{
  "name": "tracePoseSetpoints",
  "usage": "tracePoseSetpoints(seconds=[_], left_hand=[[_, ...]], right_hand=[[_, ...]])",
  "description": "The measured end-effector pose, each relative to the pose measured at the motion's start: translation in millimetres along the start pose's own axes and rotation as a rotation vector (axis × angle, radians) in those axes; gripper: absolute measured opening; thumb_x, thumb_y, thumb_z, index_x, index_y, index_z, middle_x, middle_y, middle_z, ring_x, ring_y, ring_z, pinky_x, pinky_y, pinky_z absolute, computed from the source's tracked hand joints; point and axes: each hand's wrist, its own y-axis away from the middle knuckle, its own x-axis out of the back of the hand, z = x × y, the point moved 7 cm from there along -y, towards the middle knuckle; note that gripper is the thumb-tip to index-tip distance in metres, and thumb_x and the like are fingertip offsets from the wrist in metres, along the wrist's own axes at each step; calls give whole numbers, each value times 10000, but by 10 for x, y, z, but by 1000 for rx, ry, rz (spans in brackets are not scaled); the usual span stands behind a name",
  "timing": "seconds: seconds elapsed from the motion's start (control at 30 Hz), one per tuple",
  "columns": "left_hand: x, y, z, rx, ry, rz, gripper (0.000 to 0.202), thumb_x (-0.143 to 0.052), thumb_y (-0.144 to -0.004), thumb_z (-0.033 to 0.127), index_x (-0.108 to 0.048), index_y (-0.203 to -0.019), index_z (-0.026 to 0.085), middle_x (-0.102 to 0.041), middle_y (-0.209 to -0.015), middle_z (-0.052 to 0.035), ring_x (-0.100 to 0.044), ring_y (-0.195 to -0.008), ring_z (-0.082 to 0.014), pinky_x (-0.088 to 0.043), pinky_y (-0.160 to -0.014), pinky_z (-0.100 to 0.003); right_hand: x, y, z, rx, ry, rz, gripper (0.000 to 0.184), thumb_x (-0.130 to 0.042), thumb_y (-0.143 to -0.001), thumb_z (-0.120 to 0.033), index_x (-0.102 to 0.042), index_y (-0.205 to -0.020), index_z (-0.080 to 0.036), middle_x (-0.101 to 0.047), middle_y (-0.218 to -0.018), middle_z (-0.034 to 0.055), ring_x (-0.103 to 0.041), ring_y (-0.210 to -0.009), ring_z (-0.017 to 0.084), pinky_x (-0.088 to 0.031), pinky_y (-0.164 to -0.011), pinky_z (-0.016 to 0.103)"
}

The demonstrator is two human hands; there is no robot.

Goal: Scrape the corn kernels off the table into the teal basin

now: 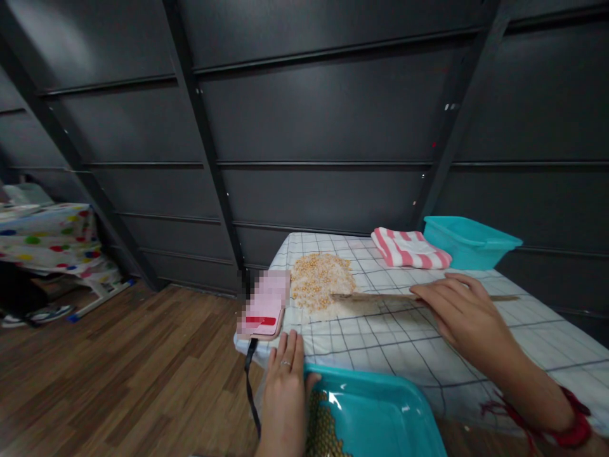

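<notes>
My left hand point(285, 387), with a ring on one finger, lies over the left side of a teal plastic basin point(371, 374) at the table's front edge. Its thumb is inside the rim and its fingers outside. Round greenish-brown beans or peas point(326, 431) lie in the basin's left part. My right hand point(469, 311) grips a long, thin wooden strip point(380, 296), held nearly level above the cloth. The strip's left end meets the right side of a spread pile of yellow kernels and white rice-like grains point(321, 279).
A pink phone point(266, 301) with a black strap point(248, 374) lies left of the pile. Behind are a folded pink-striped towel point(409, 249) and a second teal basin point(469, 241). A dark panelled wall point(323, 120) closes the back. Another table point(47, 235) and a person's shoe point(52, 313) are far left.
</notes>
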Motion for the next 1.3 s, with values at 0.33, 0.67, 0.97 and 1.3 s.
tracePoseSetpoints(seconds=[0.33,0.67,0.97,1.3], left_hand=[[-14,0,29,-57,-70,57,440,-506,-822,211,-495,-1259,160,-600,-1256,-136,-549,-1155,-268,-534,-876,-426],[-32,3,38,-62,-5,83,482,-514,-823,225,-456,-1301,196,-604,-1256,-118,-548,-1156,-270,-546,-864,-431],[-114,3,11,-76,-19,75,458,-506,-822,226,-486,-1280,227,-617,-1245,-100,-559,-1145,-264,-550,-847,-411],[-99,-5,26,-70,0,58,463,-502,-815,213,-494,-1278,232,-616,-1247,-96,-556,-1149,-271,-539,-857,-429]], right_hand=[[-530,-164,535,-92,-25,90,360,-437,-780,-60,-624,-1046,-215,-642,-708,-1,-520,-751,194,-315,-884,452],[-390,107,768,-173,-23,150,398,-468,-776,-86,-633,-1085,-274,-643,-715,-8,-504,-772,195,-282,-892,467],[-316,150,773,-173,-36,204,316,-484,-784,-107,-653,-1020,-230,-643,-720,6,-492,-778,202,-294,-843,446],[-235,171,765,-156,-88,213,280,-484,-784,-138,-663,-959,-264,-637,-699,-9,-498,-752,197,-308,-817,453]])
